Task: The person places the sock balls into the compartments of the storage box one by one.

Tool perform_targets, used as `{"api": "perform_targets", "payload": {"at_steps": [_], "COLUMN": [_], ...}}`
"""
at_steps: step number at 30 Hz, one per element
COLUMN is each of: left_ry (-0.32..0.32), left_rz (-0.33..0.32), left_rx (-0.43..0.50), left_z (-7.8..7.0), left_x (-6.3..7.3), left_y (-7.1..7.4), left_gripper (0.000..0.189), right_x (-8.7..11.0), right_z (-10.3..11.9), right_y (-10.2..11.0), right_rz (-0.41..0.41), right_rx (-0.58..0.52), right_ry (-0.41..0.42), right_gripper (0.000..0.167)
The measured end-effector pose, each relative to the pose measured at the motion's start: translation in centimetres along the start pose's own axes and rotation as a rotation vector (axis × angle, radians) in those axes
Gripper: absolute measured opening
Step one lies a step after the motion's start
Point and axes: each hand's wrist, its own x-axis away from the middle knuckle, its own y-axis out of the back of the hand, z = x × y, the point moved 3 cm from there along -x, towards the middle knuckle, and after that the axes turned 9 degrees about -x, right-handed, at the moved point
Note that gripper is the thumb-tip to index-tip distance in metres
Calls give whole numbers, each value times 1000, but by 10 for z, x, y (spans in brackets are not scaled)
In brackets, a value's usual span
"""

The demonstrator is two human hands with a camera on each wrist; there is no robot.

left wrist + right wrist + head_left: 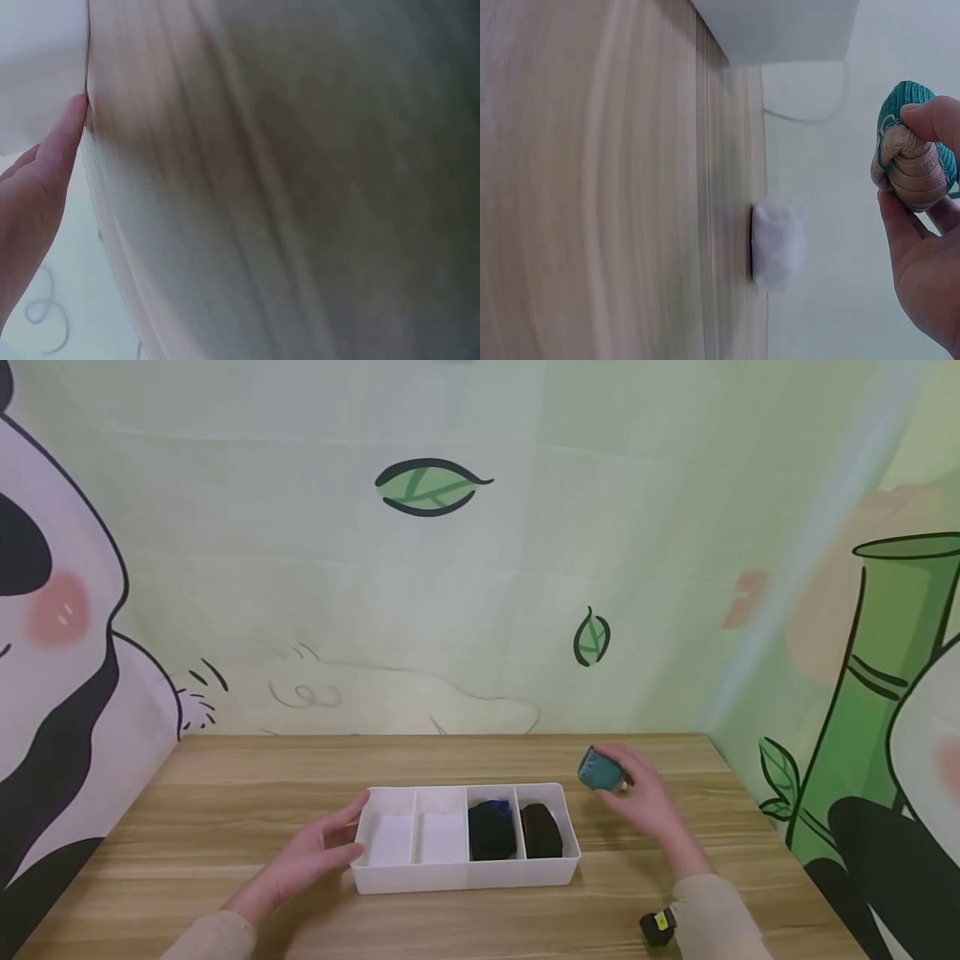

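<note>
My right hand (641,793) holds a rolled teal sock (601,770) with a beige part, up beyond the right end of a white divided box (465,877). In the right wrist view, the thumb lies on top of the sock (915,161) and the fingers are beneath it. My left hand (311,852) touches the box's left end, its thumb near the front corner and a straight finger near the back one. Two dark rolled socks sit in the box: a black one (492,831) with some blue in the third compartment, another (542,832) in the rightmost. The two left compartments show bare bottoms.
The box stands on a wood-grain table (262,768) that meets a printed cloth backdrop (450,610) at the back. A small black cube with a yellow label (657,927) is at the right wrist. The right wrist view shows a blurred pale shape (778,244) near the table edge.
</note>
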Motion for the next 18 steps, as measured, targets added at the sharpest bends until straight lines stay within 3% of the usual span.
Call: {"api": "perform_targets", "payload": {"at_steps": [18], "left_ry": [11], "left_rz": [-3], "left_rx": [6], "left_z": [-1], "left_x": [1], "left_y": [0], "left_gripper": [74], "right_x": [-6], "right_z": [13], "right_y": [-29], "right_rz": [56], "right_rx": [-69], "right_ry": [129], "right_gripper": [65]}}
